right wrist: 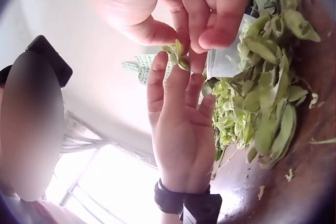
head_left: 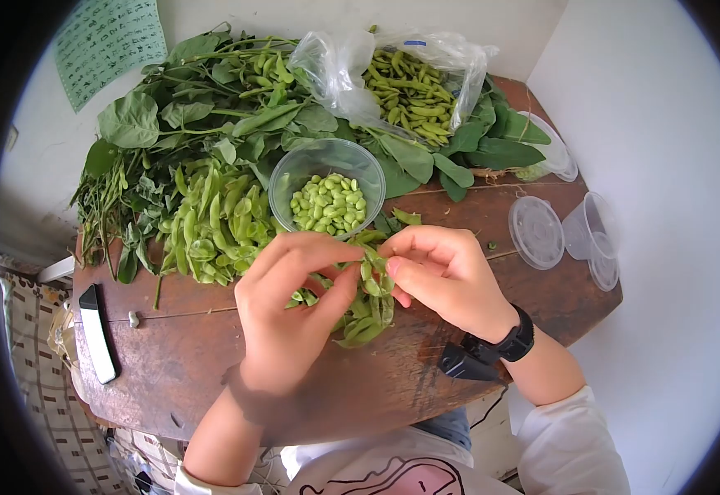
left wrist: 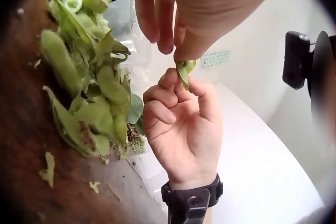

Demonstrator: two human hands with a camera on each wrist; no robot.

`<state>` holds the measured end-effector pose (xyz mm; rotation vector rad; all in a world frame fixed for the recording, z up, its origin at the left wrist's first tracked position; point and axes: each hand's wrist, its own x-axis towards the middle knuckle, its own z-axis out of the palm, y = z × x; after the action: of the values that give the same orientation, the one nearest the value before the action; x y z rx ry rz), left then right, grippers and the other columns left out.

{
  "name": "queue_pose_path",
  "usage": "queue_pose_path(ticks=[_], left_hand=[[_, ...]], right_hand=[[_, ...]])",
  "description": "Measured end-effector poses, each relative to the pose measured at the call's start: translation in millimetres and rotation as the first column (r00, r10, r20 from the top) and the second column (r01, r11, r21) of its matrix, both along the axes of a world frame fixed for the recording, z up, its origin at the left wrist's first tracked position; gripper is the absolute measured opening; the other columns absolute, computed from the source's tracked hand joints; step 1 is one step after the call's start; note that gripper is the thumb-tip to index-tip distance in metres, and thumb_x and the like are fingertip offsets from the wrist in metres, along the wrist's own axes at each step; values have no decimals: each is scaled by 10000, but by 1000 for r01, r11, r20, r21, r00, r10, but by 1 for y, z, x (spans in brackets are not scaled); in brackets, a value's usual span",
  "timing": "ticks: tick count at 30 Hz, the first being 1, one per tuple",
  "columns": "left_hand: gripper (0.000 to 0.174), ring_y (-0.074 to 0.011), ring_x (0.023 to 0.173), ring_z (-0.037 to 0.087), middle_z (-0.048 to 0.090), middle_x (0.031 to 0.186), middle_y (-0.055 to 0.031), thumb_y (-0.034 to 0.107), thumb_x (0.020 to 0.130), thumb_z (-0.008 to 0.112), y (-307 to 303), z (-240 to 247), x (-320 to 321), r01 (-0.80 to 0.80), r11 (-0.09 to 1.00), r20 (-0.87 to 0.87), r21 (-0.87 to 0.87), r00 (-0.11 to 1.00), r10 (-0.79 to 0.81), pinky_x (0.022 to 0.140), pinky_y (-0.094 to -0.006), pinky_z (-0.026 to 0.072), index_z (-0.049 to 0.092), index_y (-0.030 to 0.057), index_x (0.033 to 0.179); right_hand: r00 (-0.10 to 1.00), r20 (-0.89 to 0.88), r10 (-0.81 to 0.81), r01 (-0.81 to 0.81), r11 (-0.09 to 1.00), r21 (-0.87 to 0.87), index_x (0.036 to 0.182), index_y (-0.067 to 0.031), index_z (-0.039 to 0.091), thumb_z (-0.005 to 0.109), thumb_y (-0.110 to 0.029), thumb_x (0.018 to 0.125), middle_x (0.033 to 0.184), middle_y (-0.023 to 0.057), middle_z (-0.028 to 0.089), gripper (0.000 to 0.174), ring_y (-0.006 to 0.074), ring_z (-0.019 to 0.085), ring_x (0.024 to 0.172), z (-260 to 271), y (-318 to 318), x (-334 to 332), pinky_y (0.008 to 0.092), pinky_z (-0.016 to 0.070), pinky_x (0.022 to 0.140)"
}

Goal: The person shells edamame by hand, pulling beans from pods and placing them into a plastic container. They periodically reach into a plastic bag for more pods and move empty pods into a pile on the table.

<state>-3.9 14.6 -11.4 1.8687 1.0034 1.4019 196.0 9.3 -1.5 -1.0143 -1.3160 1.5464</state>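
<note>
Both hands meet over the table just in front of a clear round tub (head_left: 327, 148) holding shelled green beans (head_left: 327, 203). Between the fingertips is a small green pod (left wrist: 184, 71), also visible in the right wrist view as a split pod (right wrist: 177, 56). The left hand (head_left: 298, 297) pinches it from one side with thumb and finger. From the other side the right hand (head_left: 451, 276) pinches it with thumb and index finger. Loose pods (head_left: 368, 318) lie on the table under the hands.
A pile of pods (head_left: 216, 219) lies left of the tub, with leafy stalks (head_left: 187, 107) behind. A plastic bag (head_left: 335, 74) holds more pods. Clear lids (head_left: 536, 233) and an empty cup (head_left: 581, 231) stand right; a white-and-black object (head_left: 98, 334) lies left on the wooden table (head_left: 187, 363).
</note>
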Motion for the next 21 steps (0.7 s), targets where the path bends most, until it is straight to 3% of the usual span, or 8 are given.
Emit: queue_pose_path(ticks=[6,13,17,19,21], left_hand=[[273,-141,713,654,589,1008,-75,-81,777,743,2,0,-2,-9,983,-235,183,971,53,562,-246,530,732,68,1005],[221,-112,718,595,588,1025,-65,-62,787,742,3,4,-3,-52,990,-253,131,964,84,548,-236,480,696,60,965],[204,-94,618,581,595,1041,-68,7,801,782,10,5,-8,-131,973,-197,189,966,168,472,-221,403,664,50,961],[144,-64,645,563,618,1007,-32,8,821,738,12,9,-10,-299,948,-200,108,927,316,488,-200,408,639,47,919],[145,-49,602,519,639,992,-16,28,823,739,19,4,-13,-328,935,-196,133,916,350,466,-195,360,665,49,946]], right_hand=[[999,-36,-10,8,998,-55,1070,56,661,625,-87,967,810,7,640,180,53,575,664,1,2,-3,209,450,562],[999,-5,-37,37,997,-71,1032,60,682,654,-97,957,747,19,646,176,62,576,616,4,2,-4,217,457,543],[997,-15,-70,70,998,5,1039,70,679,637,-75,966,777,59,677,169,85,607,623,-1,5,0,227,483,539],[993,0,-118,118,993,0,1024,59,685,644,-98,963,748,29,657,173,63,587,617,-2,6,0,218,479,558],[994,-12,-112,112,994,12,1039,64,679,637,-86,967,787,45,670,172,70,603,634,-3,6,0,223,491,549]])
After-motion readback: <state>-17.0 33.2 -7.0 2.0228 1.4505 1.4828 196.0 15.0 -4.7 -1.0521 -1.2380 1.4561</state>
